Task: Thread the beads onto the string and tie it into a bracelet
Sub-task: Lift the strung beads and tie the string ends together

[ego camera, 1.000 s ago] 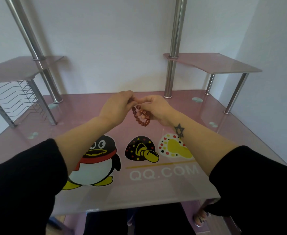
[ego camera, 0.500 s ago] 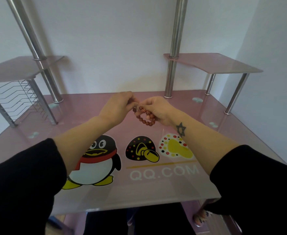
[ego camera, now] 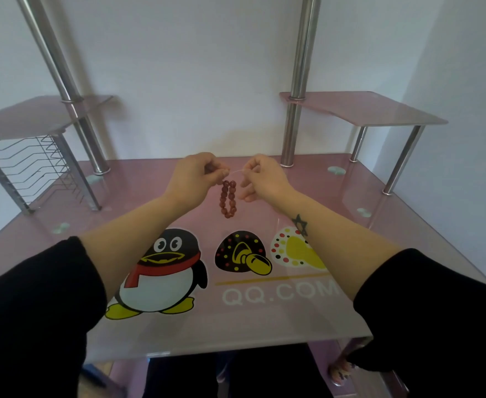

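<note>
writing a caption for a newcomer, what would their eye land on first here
Probably the loop of dark red beads hanging mid-frame from a thin clear string, which the left hand and right hand pinch taut above the pink glass table. Next, the big cartoon penguin printed on the tabletop nearer the person, left of centre.

We can read one text only: the white lettering (ego camera: 279, 294) "QQ.COM", printed on the pink glass table (ego camera: 236, 328), towards its near edge, just right of the penguin picture (ego camera: 161, 271) and under a yellow line (ego camera: 270, 279).
</note>
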A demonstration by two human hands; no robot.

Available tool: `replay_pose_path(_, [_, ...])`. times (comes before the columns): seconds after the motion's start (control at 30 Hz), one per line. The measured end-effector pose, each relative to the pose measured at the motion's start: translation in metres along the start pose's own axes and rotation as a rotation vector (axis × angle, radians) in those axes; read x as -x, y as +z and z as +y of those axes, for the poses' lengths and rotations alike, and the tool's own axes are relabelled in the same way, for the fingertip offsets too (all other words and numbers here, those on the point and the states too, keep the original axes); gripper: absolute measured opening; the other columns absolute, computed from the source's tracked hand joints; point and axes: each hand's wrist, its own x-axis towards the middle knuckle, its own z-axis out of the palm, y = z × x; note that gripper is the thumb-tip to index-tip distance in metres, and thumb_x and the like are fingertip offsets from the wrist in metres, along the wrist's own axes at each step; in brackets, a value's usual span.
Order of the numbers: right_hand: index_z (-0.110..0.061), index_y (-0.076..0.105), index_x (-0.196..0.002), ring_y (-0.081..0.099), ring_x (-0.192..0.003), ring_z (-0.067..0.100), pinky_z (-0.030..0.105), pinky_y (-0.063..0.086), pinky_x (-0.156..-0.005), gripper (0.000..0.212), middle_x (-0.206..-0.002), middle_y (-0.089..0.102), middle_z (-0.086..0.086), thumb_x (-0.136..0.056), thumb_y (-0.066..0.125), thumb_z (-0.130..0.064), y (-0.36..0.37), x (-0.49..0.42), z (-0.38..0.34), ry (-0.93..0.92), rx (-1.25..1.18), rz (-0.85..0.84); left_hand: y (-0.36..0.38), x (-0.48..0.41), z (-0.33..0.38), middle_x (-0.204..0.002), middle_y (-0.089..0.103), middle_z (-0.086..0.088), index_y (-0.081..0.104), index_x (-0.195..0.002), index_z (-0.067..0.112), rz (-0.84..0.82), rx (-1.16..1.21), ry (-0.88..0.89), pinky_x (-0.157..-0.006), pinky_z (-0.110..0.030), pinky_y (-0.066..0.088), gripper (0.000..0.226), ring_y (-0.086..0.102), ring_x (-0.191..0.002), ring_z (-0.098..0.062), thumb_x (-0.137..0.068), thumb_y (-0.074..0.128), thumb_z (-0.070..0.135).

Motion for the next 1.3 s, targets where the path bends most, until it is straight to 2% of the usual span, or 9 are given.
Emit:
replay_pose_path(0.13, [-0.011,0.049,-0.091,0.071,-0.059,0.026,0.031,0.057,-0.052,0.008,-0.074,0.068,0.017,-0.098,0.043,-0.012,0.0,-0.002,0.006,0.033,0.024,0.024,-0.006,0.005,-0.007,-0.073,0.071,0.007,0.066,-0.085,0.025,-0.015,0.126,-0.072,-0.065,-0.012,0.049,0.005,0.064,-0.066,0.003,-0.089,0.067,0.025])
replay_pose_path(0.3, [-0.012,0.05,-0.083,0.07,-0.054,0.022,0.028,0.053,-0.047,0.015,-0.066,0.068,0.014,-0.095,0.042,-0.007,0.005,-0.003,0.01,0.037,0.155,0.037,-0.011,0.01,-0.017,-0.077,0.075,0.003,0.069,-0.083,0.018,-0.079,0.313,-0.217,-0.069,-0.023,0.053,0.005,0.071,-0.076,-0.012,-0.088,0.069,0.019])
replay_pose_path(0.43, [-0.012,0.054,-0.079,0.07,-0.054,0.022,0.026,0.052,-0.046,0.016,-0.068,0.069,0.014,-0.093,0.049,-0.008,0.006,-0.001,0.011,0.037,0.207,-0.006,-0.011,0.01,-0.017,-0.095,0.075,-0.005,0.068,-0.09,0.011,-0.122,0.715,-0.392,-0.066,-0.02,0.054,0.005,0.07,-0.08,-0.012,-0.091,0.064,0.014])
replay_pose_path(0.53, [-0.011,0.056,-0.082,0.07,-0.054,0.021,0.026,0.052,-0.047,0.011,-0.067,0.069,0.012,-0.093,0.053,-0.009,0.006,-0.001,0.01,0.033,0.227,-0.024,-0.008,0.007,-0.014,-0.09,0.074,-0.009,0.067,-0.094,0.008,-0.149,0.913,-0.503,-0.063,-0.018,0.055,0.007,0.069,-0.073,-0.011,-0.092,0.062,0.012])
replay_pose_path(0.73, [-0.011,0.058,-0.083,0.069,-0.053,0.017,0.027,0.054,-0.049,0.01,-0.067,0.069,0.01,-0.092,0.053,-0.008,0.0,-0.003,0.012,-0.013,0.246,0.019,-0.01,0.004,-0.016,-0.075,0.068,-0.006,0.066,-0.095,0.006,-0.147,0.913,-0.639,-0.055,-0.015,0.053,0.007,0.064,-0.059,-0.007,-0.09,0.063,0.01])
replay_pose_path(0.87, [-0.019,0.058,-0.082,0.066,-0.052,0.01,0.025,0.052,-0.052,0.01,-0.068,0.067,0.001,-0.092,0.056,-0.016,0.002,-0.003,0.011,-0.153,0.35,0.055,-0.007,0.002,-0.017,-0.078,0.07,-0.006,0.065,-0.104,0.004,-0.186,0.834,-0.699,-0.058,-0.017,0.054,0.016,0.067,-0.065,-0.01,-0.088,0.065,0.006])
replay_pose_path(1.07, [-0.025,0.055,-0.088,0.061,-0.051,0.006,0.023,0.048,-0.055,0.005,-0.081,0.062,-0.008,-0.093,0.055,-0.024,0.004,-0.001,0.003,-0.367,0.454,0.064,-0.009,-0.003,-0.012,-0.08,0.072,-0.008,0.066,-0.095,0.003,-0.272,0.739,-0.699,-0.061,-0.018,0.056,0.008,0.069,-0.069,-0.011,-0.087,0.065,0.006])
replay_pose_path(1.2, [-0.02,0.058,-0.091,0.062,-0.053,0.01,0.02,0.046,-0.053,0.003,-0.09,0.063,-0.006,-0.093,0.056,-0.022,0.007,-0.001,-0.001,-0.394,0.41,0.029,-0.009,-0.004,-0.005,-0.079,0.073,-0.009,0.069,-0.096,0.0,-0.369,0.685,-0.655,-0.061,-0.017,0.055,0.015,0.071,-0.071,-0.011,-0.084,0.067,0.008])
replay_pose_path(1.3, [-0.016,0.06,-0.092,0.057,-0.046,0.003,0.018,0.048,-0.049,0.004,-0.088,0.064,-0.005,-0.092,0.058,-0.02,0.009,0.001,-0.004,-0.38,0.344,-0.014,-0.007,-0.005,-0.001,-0.079,0.074,-0.009,0.069,-0.094,-0.001,-0.394,0.656,-0.619,-0.063,-0.017,0.055,0.02,0.072,-0.074,-0.013,-0.079,0.072,0.011])
